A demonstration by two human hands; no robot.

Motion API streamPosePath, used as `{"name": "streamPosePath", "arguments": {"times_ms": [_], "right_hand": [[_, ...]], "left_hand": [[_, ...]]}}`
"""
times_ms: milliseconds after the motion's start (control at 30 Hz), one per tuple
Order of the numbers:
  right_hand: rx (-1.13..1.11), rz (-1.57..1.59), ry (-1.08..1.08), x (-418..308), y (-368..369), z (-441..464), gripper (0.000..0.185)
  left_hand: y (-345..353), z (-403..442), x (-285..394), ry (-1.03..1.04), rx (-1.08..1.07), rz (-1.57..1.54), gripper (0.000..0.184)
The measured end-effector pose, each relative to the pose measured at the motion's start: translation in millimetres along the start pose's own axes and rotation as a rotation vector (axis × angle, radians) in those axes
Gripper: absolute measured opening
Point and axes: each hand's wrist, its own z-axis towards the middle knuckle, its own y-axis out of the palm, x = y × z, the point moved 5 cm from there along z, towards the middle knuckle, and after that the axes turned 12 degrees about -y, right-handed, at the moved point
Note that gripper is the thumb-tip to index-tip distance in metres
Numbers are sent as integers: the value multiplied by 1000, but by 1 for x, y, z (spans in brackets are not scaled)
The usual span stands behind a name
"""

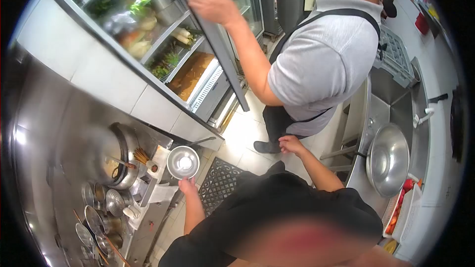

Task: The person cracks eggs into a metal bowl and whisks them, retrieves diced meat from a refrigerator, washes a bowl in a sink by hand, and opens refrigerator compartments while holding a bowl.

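Observation:
A shiny metal bowl is held at its lower rim by my left hand, whose fingers are closed on the edge. The bowl is beside the counter's corner, above the floor. My right hand hangs in front of me near the other person's dark shoe; its fingers look curled, and whether anything is in them is too small to tell. A dark-handled utensil shows just behind the bowl.
Another person in a grey shirt and dark straps stands ahead, one hand at the open fridge door. A large pot and several pans are left. Right are a sink and a big metal bowl. A black mat lies below.

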Motion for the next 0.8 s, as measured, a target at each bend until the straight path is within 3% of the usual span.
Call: {"name": "streamPosePath", "arguments": {"times_ms": [133, 300, 567, 800], "right_hand": [[-46, -16, 31, 6, -17, 25, 33], [-82, -49, 69, 36, -23, 23, 28], [-83, -95, 225, 91, -17, 9, 23], [-108, -157, 195, 89, 6, 10, 20]], "left_hand": [[3, -20, -9, 47, -49, -74, 35], [-16, -14, -54, -27, 82, -33, 37], [-38, -25, -103, -129, 168, 213, 32], [-37, -39, -95, -140, 159, 225, 27]]}}
